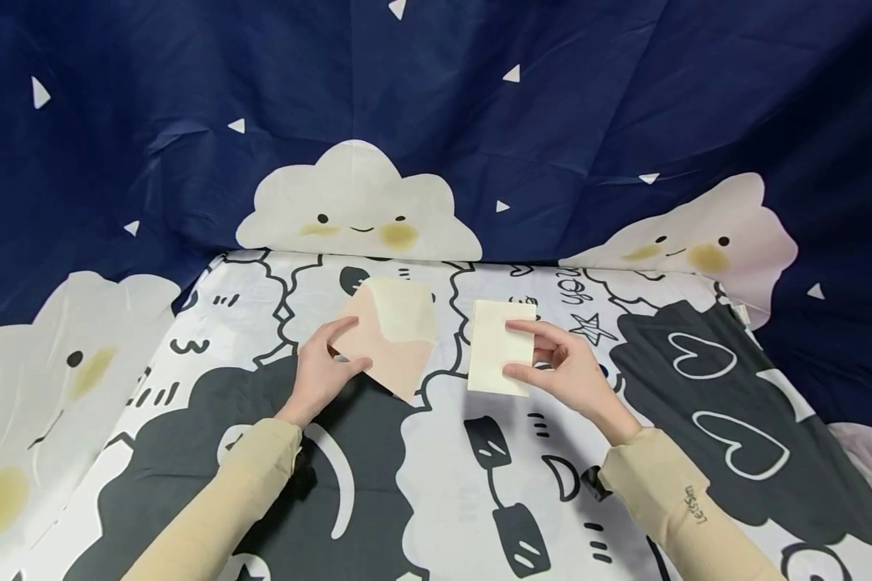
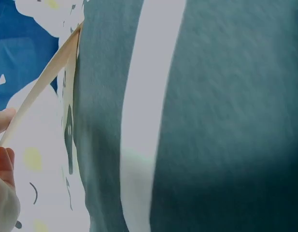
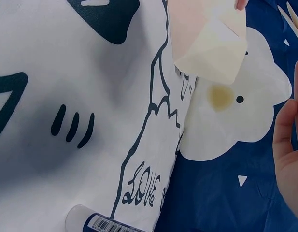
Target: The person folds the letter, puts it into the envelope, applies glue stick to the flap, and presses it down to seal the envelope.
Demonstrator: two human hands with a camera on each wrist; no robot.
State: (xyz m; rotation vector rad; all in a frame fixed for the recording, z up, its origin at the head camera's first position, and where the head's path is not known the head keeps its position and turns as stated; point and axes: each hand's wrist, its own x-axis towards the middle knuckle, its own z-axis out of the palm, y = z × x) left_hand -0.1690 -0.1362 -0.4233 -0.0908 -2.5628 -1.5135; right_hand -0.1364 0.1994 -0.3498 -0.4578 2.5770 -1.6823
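A peach paper envelope (image 1: pixel 396 363) with a cream flap is in my left hand (image 1: pixel 323 367), gripped at its left edge between thumb and fingers. The left wrist view shows that hand (image 2: pixel 4 186) at the far left, with the envelope (image 2: pixel 40 84) nearly edge-on. My right hand (image 1: pixel 563 367) pinches a cream folded card (image 1: pixel 497 347) by its right side. Envelope and card are held apart above the bedspread. In the right wrist view the right hand (image 3: pixel 289 150) lies at the right edge, and the card (image 3: pixel 292 21) shows only as thin edges.
A white-and-grey cartoon-print cloth (image 1: pixel 472 500) covers the surface below. What looks like a glue stick (image 3: pixel 105 223), with a barcode label, lies on it at the bottom of the right wrist view. Behind hangs a navy curtain (image 1: pixel 436 97) with cloud prints.
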